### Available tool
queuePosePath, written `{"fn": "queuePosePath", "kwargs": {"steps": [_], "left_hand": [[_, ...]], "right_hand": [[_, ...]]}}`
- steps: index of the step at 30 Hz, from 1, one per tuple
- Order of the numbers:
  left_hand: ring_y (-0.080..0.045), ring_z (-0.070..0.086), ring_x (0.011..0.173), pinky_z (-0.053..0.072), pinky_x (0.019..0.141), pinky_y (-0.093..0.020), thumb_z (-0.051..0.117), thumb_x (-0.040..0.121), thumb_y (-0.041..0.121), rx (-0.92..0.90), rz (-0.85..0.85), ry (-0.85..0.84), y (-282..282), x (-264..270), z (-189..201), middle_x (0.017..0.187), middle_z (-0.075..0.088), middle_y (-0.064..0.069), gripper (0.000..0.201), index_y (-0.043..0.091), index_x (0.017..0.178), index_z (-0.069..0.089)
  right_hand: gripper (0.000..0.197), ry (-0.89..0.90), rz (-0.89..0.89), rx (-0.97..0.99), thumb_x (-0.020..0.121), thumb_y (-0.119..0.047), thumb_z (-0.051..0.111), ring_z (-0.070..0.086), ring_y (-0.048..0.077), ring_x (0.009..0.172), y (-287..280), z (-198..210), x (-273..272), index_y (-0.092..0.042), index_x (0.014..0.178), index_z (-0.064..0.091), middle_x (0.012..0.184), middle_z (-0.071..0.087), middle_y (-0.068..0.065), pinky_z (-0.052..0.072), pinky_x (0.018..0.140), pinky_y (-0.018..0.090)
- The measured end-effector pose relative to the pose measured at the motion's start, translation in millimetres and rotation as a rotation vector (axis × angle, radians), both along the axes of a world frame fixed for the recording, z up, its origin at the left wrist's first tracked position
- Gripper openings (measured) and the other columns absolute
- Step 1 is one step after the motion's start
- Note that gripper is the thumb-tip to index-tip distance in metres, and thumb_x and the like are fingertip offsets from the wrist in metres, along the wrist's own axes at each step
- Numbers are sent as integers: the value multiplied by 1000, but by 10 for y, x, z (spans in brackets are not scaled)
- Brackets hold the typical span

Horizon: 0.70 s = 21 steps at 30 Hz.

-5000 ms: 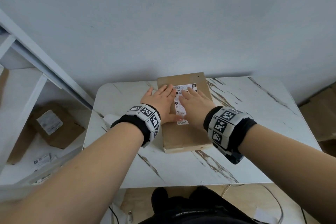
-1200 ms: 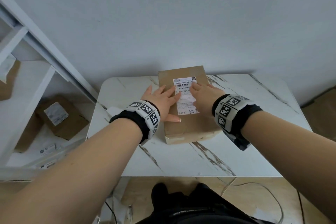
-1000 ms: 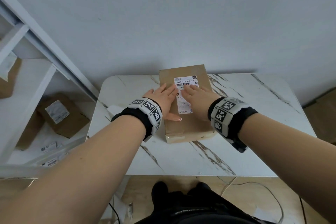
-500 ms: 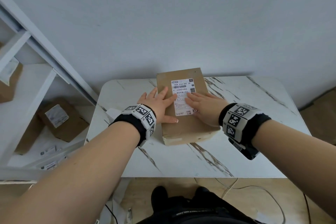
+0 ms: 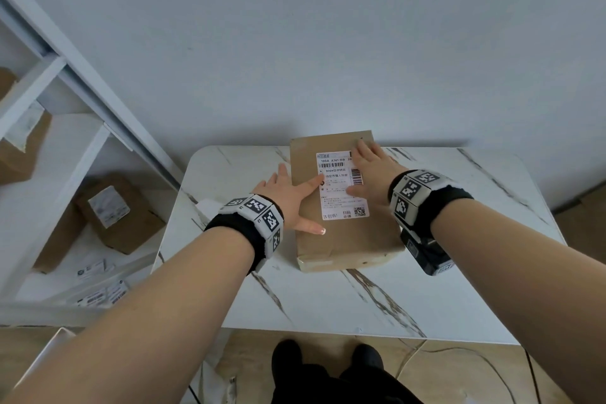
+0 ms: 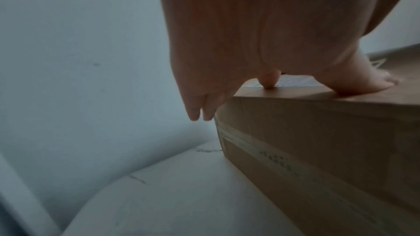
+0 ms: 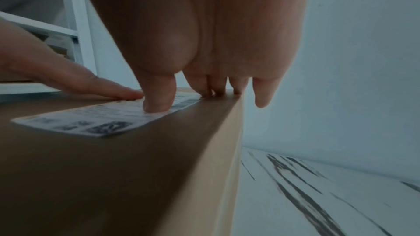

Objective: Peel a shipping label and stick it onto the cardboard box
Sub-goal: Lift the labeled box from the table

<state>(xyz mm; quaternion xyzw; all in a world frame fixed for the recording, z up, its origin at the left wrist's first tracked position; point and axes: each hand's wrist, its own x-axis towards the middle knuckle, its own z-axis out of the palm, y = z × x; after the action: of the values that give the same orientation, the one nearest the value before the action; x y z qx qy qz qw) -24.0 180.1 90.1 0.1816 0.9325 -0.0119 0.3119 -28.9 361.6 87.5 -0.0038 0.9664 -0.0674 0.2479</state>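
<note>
at the centre of the head view, the left hand (image 5: 284, 195) lies flat with fingers spread over the left edge of the cardboard box (image 5: 344, 239), its forefinger tip touching the left border of the shipping label (image 5: 339, 187) and its thumb stretched along the box top toward the lower part of the frame. in the left wrist view two fingers (image 6: 200, 109) hang past the box's edge, off the cardboard. just to the right, the right hand (image 5: 370, 170) rests open on the upper right part of the box, fingers straight and close together, covering the label's right edge and top right corner; in the right wrist view its thumb (image 7: 156, 96) presses down on the label (image 7: 102, 119) while the fingertips meet the cardboard beyond it. the white label, printed with barcodes and a square code, lies flat on the upper half of the box top, nearer the right side. the box sits lengthwise on a white marble-patterned table (image 5: 360, 298), toward its far edge near the pale wall (image 5: 295, 43). both wrists carry black bands with checkered marker blocks (image 5: 262, 210). at the left of the frame a white shelf unit (image 5: 49, 141) holds another labelled brown box (image 5: 114, 213) and loose labels (image 5: 98, 292). dark shoes (image 5: 328, 357) show at the bottom centre.
</note>
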Motion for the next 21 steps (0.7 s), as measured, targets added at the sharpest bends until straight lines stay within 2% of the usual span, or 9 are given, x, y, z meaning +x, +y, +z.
{"fn": "queuePosePath", "kwargs": {"steps": [3, 5, 6, 7, 9, 10, 12, 15, 21], "left_hand": [[-29, 35, 139, 33, 114, -35, 69, 73, 54, 192, 75, -107, -1, -18, -38, 158, 17, -13, 110, 37, 150, -6], [-23, 36, 139, 32, 114, -31, 74, 71, 47, 275, 154, -132, -25, -31, -66, 158, 25, -7, 118, 27, 151, -10], [-22, 37, 139, 32, 114, -31, 76, 70, 45, 308, 202, -125, -28, -37, -71, 157, 27, -6, 122, 24, 151, -12], [-22, 38, 139, 33, 113, -31, 77, 70, 44, 334, 241, -104, -23, -48, -75, 157, 28, -7, 124, 21, 151, -15], [-24, 44, 135, 37, 110, -32, 76, 71, 43, 392, 305, -49, 7, -82, -61, 153, 35, -10, 126, 16, 150, -17], [-24, 46, 132, 39, 109, -33, 76, 71, 42, 428, 328, -27, 24, -111, -47, 151, 38, -10, 126, 14, 151, -17], [-24, 50, 128, 43, 107, -36, 77, 69, 44, 519, 364, 22, 54, -191, -20, 149, 42, -8, 123, 17, 152, -9], [-23, 58, 119, 49, 101, -41, 78, 65, 47, 652, 420, 131, 105, -317, 68, 139, 53, -5, 111, 23, 149, 9], [-21, 56, 122, 46, 104, -42, 77, 73, 30, 823, 467, 221, 252, -425, 204, 138, 53, -1, 94, 22, 146, 18]], "right_hand": [[104, -32, -254, -144, 84, -38, 64, 22, 32, 146, -8, -2, 5, -4, 151, -8, 161, -4, 13, 24, 119, 41], [95, -50, -325, -140, 84, -40, 63, 49, 30, 129, -2, 67, 30, 5, 148, 9, 149, 35, 19, 41, 107, 35], [77, -73, -307, -112, 86, -43, 60, 59, 26, 114, 8, 103, 42, 7, 139, 32, 132, 51, 18, 47, 96, 32], [54, -87, -285, -101, 87, -45, 58, 63, 21, 94, 32, 115, 45, 1, 115, 54, 108, 60, 12, 50, 80, 28], [36, -58, -306, -166, 84, -41, 63, 55, 15, 66, 72, 151, 64, -11, 69, 53, 73, 56, 2, 42, 54, 22], [36, -27, -341, -206, 82, -38, 67, 54, 17, 67, 92, 177, 73, -11, 65, 50, 71, 57, 3, 39, 50, 20], [32, 43, -407, -275, 79, -33, 72, 58, 22, 78, 122, 237, 55, -5, 85, 57, 87, 64, 10, 43, 55, 22], [66, 181, -537, -357, 73, -24, 79, 59, 30, 107, 154, 362, 6, 2, 122, 42, 116, 60, 15, 44, 74, 31], [46, 367, -611, -376, 79, -21, 68, 61, 35, 103, 274, 418, -60, -3, 112, 43, 113, 63, 16, 46, 72, 35]]}}
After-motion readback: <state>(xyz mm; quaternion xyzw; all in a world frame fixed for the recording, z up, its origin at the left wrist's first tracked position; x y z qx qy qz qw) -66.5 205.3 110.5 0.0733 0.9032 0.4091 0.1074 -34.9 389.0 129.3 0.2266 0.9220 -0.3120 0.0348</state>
